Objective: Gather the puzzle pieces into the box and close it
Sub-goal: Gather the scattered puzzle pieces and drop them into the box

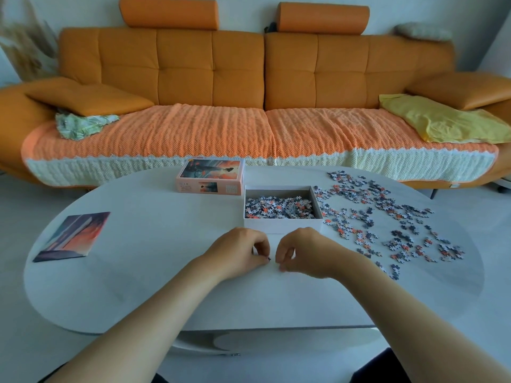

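Note:
An open white box [282, 225] stands at the table's middle, partly filled with puzzle pieces [279, 208]. Its printed lid [211, 176] rests behind and to the left. Many loose pieces [387, 217] lie scattered over the table's right side. Just in front of the box, my left hand [240, 254] pinches a small dark piece [268, 260] between thumb and fingertips. My right hand [301, 252] is beside it with fingers curled and pinched; whether it holds a piece is hidden by the fingers.
The white oval table [154, 286] carries a printed picture sheet [72, 236] at its left end. An orange sofa [249, 78] with cushions and a yellow cloth [439, 120] stands right behind the table.

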